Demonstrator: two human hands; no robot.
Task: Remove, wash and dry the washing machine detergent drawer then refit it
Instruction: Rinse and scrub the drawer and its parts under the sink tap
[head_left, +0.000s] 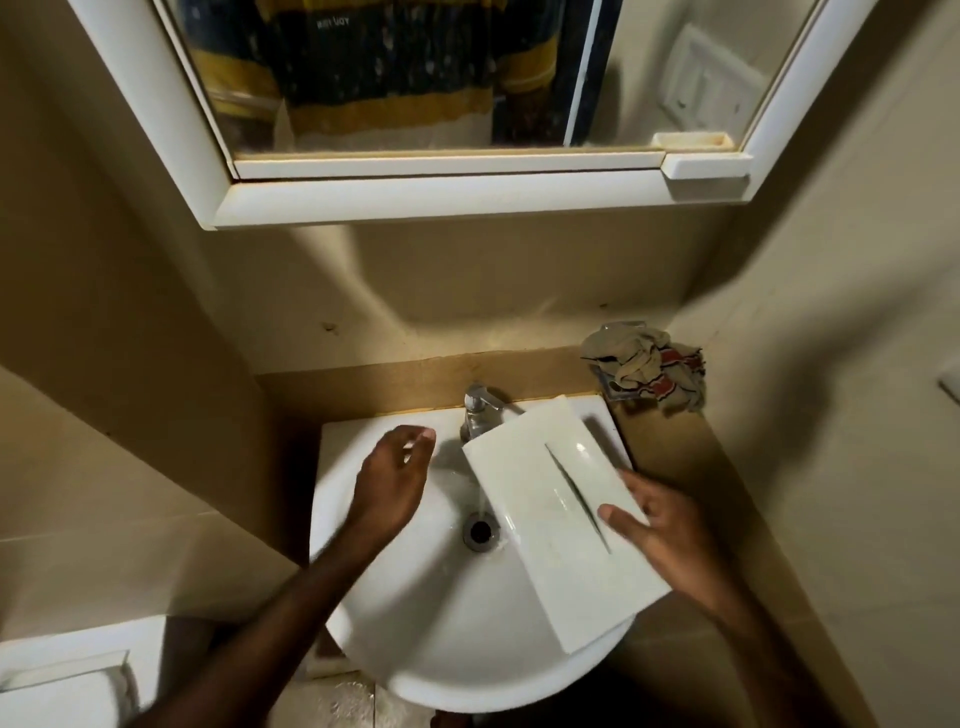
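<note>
The white detergent drawer (550, 499) lies tilted across the right side of the white washbasin (415, 623), its flat front face up with a long slot in it. My right hand (660, 530) holds the drawer's right edge, thumb on its face, fingers behind it. My left hand (389, 478) hovers over the basin's left side, fingers loosely curled and holding nothing, a short way left of the chrome tap (480, 410). Water runs from the tap toward the drain (480, 530).
A crumpled patterned cloth (649, 371) lies on the ledge at the back right corner. A white-framed mirror cabinet (441, 197) hangs above the basin. Beige walls close in on both sides. A white fixture (62, 680) shows at the lower left.
</note>
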